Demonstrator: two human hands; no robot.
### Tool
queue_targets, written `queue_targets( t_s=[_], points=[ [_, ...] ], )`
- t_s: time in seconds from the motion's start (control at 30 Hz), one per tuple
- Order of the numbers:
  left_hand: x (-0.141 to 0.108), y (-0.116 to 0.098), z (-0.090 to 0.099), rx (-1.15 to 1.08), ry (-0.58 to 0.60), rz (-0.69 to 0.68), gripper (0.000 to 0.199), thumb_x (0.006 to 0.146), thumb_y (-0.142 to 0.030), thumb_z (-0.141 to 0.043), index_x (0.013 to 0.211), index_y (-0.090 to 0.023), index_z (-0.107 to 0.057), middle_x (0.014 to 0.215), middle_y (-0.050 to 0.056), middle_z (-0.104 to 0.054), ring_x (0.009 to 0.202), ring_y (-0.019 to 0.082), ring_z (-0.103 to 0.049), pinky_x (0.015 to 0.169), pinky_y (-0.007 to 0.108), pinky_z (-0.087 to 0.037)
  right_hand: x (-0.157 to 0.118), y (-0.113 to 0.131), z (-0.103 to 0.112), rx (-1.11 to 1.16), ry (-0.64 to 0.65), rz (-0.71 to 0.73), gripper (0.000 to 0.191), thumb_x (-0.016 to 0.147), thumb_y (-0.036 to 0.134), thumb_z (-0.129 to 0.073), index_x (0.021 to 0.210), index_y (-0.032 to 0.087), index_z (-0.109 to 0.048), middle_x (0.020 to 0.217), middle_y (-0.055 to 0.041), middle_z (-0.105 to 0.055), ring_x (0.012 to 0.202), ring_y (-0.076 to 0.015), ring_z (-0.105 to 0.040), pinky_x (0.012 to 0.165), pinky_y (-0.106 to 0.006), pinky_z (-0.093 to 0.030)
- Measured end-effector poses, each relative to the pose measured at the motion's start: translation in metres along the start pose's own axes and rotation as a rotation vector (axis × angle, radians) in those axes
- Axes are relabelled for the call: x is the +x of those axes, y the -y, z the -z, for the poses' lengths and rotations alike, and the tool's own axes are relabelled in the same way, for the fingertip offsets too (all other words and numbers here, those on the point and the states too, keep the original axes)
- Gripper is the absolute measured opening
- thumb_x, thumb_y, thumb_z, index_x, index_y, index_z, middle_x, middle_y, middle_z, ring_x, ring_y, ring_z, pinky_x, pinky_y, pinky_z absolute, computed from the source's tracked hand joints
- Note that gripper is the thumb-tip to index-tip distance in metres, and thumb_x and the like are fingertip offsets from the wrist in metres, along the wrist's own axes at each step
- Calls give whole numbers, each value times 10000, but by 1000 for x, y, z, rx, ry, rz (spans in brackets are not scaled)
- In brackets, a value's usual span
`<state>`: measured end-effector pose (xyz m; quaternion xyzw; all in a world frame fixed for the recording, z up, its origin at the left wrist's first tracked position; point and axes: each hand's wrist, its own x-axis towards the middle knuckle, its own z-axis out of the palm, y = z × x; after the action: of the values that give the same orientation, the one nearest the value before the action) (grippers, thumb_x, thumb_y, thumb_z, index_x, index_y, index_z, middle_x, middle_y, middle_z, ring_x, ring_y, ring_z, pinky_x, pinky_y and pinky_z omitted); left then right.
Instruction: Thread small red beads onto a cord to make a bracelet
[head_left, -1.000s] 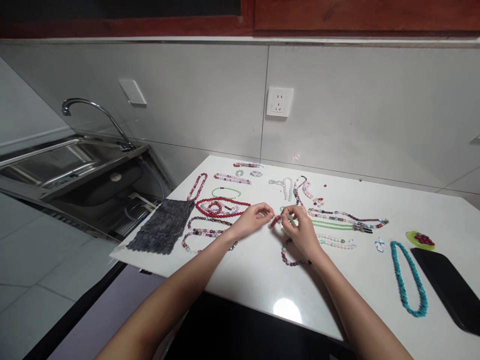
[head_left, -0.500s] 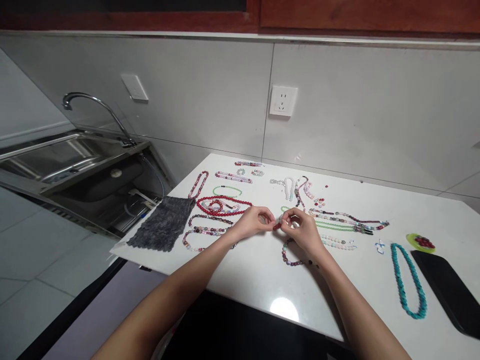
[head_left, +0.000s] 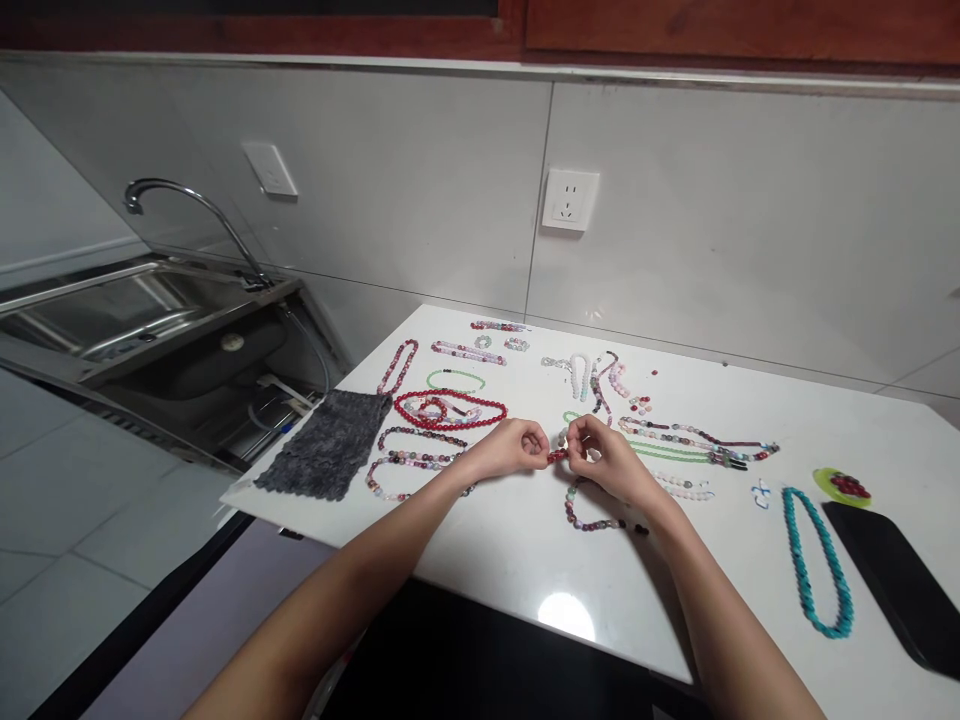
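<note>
Between my two hands runs a short row of red beads (head_left: pixel 557 456), held just over the white tabletop. My left hand (head_left: pixel 519 447) pinches its left end between thumb and fingers. At the other end my right hand (head_left: pixel 604 452) closes in a pinch; its fingers hide part of the row and any cord. Below my right hand lies a multicoloured bead strand (head_left: pixel 589 523), partly covered by the wrist. Left of my left hand is a red bead necklace (head_left: pixel 450 427), with smaller strands inside its loop. Green bead strands (head_left: pixel 667 453) stretch out right of my right hand.
A turquoise necklace (head_left: pixel 802 570), a black phone (head_left: pixel 892 580) and a yellow-green dish (head_left: pixel 829 487) of red beads lie at the right. A dark grey cloth (head_left: pixel 319 445) covers the left edge. The sink (head_left: pixel 142 310) is further left, the tiled wall (head_left: pixel 390 190) behind.
The red beads between my hands show more plainly, as my fingertips are slightly further apart. My right hand has shifted a little to the right. The other strands lie as before.
</note>
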<state>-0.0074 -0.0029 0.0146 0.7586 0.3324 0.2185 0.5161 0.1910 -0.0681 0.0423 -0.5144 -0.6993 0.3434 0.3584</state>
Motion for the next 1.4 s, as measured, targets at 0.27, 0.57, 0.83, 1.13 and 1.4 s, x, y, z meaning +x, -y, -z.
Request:
queue_targets(
  t_s=[0.27, 0.57, 0.83, 1.13, 1.4],
  points=[
    [0, -1, 1, -39, 24, 12, 146, 642, -205, -620, 761, -126, -650, 704, 19, -638, 630, 106, -539, 568, 205, -396, -4, -2, 5, -61, 119, 8, 91, 817, 224, -481, 894, 233, -433, 864, 1, -533, 711, -137, -480, 656, -275, -394],
    [0, -5, 0, -164, 47, -26, 136, 652, -195, -605, 762, -122, -636, 710, 10, -602, 644, 98, -509, 603, 213, -392, -3, -4, 3, -117, 124, 27, 56, 866, 256, -423, 873, 231, -374, 852, 0, -506, 669, -131, -409, 642, -269, -368],
    [-4, -17, -1, -256, 97, -3, 119, 645, -181, -573, 735, -122, -625, 714, 12, -579, 657, 101, -491, 624, 223, -373, -3, -3, 1, -124, 107, 39, 34, 887, 256, -388, 870, 233, -370, 817, 4, -455, 652, -136, -371, 622, -273, -349],
    [-8, -23, -3, -343, 143, 26, 162, 676, -278, -642, 726, -125, -617, 702, 4, -537, 654, 97, -453, 623, 229, -338, -2, -8, 0, -121, 83, 34, 34, 885, 247, -387, 867, 235, -360, 784, 20, -433, 625, -130, -354, 607, -264, -338],
    [-9, -28, -3, -366, 190, 26, 162, 659, -280, -637, 720, -134, -601, 697, 11, -515, 643, 98, -427, 610, 236, -338, -1, -7, -1, -139, 38, 37, 38, 867, 225, -397, 847, 231, -364, 748, 18, -443, 630, -139, -368, 609, -272, -340]
  ],
)
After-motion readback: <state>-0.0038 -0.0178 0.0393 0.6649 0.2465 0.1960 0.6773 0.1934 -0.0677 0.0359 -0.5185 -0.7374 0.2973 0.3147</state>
